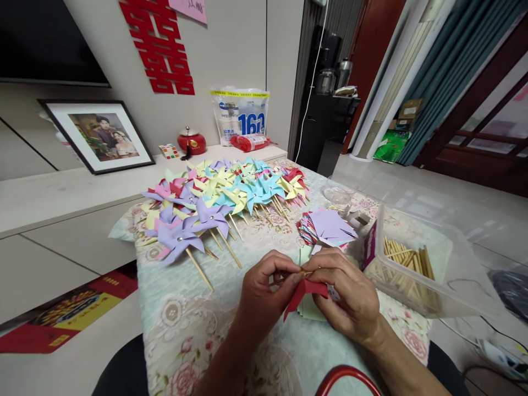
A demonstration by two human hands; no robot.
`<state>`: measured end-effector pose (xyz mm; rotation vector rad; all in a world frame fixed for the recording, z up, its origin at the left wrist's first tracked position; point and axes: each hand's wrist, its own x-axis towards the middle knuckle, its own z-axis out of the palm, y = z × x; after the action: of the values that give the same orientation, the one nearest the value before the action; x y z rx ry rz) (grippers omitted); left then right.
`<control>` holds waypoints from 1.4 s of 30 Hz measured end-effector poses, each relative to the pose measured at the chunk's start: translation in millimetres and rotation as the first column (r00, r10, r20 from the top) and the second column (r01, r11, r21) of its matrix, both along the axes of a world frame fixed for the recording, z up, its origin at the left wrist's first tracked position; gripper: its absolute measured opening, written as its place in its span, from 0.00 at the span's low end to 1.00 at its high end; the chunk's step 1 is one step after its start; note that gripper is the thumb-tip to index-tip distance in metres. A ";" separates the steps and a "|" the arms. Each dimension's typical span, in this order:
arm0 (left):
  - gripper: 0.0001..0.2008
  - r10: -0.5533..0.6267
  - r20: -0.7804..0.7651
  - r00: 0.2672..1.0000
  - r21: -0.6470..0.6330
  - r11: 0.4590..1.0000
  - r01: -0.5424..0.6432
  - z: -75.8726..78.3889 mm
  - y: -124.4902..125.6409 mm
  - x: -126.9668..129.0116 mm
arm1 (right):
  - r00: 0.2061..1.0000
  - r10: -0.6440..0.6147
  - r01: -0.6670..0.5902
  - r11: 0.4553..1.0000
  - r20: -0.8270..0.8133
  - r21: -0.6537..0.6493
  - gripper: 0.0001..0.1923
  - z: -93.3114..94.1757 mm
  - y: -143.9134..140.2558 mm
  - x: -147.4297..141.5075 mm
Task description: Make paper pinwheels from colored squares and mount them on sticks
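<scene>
Pale floor [490, 212] lies right of the flowered table [177, 341]. Over its near side, the left hand [266, 289] and right hand [348, 291] pinch red paper [305, 289], one tip pointing near-left, and a stick [276, 282] running left to right.

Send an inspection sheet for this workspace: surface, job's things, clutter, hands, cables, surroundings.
Surface: pale tablecloth, printed with flowers.
Job's things: pinwheels massed at the far left; paper stack, lilac on top; clear bin holding wooden sticks; pale green paper under the hands.
Clutter: clear round plastic piece beyond the paper stack; red curved object at the near edge, partly out of frame.
Hands: left hand and right hand close together, both pinching red paper.
Cables: white cable hanging in the background; cords at lower right.
Surroundings: framed photo, red jar and bag marked 160 on the white cabinet; teal curtain.
</scene>
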<state>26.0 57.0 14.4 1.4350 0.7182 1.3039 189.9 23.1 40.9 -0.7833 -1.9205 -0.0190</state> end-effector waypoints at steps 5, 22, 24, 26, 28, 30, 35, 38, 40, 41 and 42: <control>0.02 0.055 -0.067 0.996 0.165 0.985 -0.043 -2.1 1.2 -2.1 | 1.000 0.030 -0.030 0.999 0.006 -0.024 0.15 0.9 1.0 1.6; 0.03 0.109 -0.138 0.984 0.309 0.949 -0.061 -1.7 0.5 -6.1 | 0.997 0.081 -0.082 0.992 -0.012 -0.097 0.13 -1.2 3.1 8.4; 0.03 0.110 -0.140 0.984 0.315 0.947 -0.061 -2.0 -0.2 -5.8 | 0.996 0.083 -0.084 0.992 -0.019 -0.095 0.13 -0.5 3.2 8.2; 0.03 0.135 -0.146 0.980 0.345 0.935 -0.077 -2.2 -1.2 -4.9 | 0.996 0.082 -0.085 0.991 -0.031 -0.100 0.12 0.0 3.1 7.9; 0.04 0.179 -0.155 0.972 0.383 0.917 -0.108 -2.3 -2.3 -3.6 | 0.996 0.075 -0.079 0.992 -0.042 -0.102 0.12 0.1 3.0 7.6; 0.04 0.225 -0.163 0.961 0.415 0.899 -0.140 -2.5 -3.2 -2.1 | 0.997 0.064 -0.069 0.993 -0.050 -0.100 0.12 0.0 2.9 7.4; 0.06 0.289 -0.177 0.941 0.485 0.857 -0.171 -3.4 -4.8 -0.6 | 0.996 0.063 -0.069 0.992 -0.057 -0.107 0.11 -1.5 3.0 8.2; 0.06 0.305 -0.194 0.932 0.512 0.842 -0.169 -3.3 -5.4 -1.1 | 0.996 0.070 -0.076 0.991 -0.056 -0.114 0.11 -3.0 3.2 9.1; 0.06 0.320 -0.199 0.926 0.530 0.830 -0.173 -3.0 -6.1 -1.1 | 0.996 0.072 -0.078 0.990 -0.054 -0.119 0.11 -3.9 3.1 9.5; 0.06 0.328 -0.200 0.923 0.542 0.822 -0.175 -2.9 -6.6 -0.9 | 0.996 0.071 -0.078 0.989 -0.054 -0.122 0.11 -4.3 3.0 9.6; 0.06 0.337 -0.201 0.920 0.552 0.814 -0.177 -2.7 -7.2 -0.6 | 0.996 0.070 -0.077 0.989 -0.057 -0.125 0.11 -4.4 2.9 9.6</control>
<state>25.5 49.8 11.7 2.0645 0.8092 1.6027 199.5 26.0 36.4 -0.7884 -1.9134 0.1689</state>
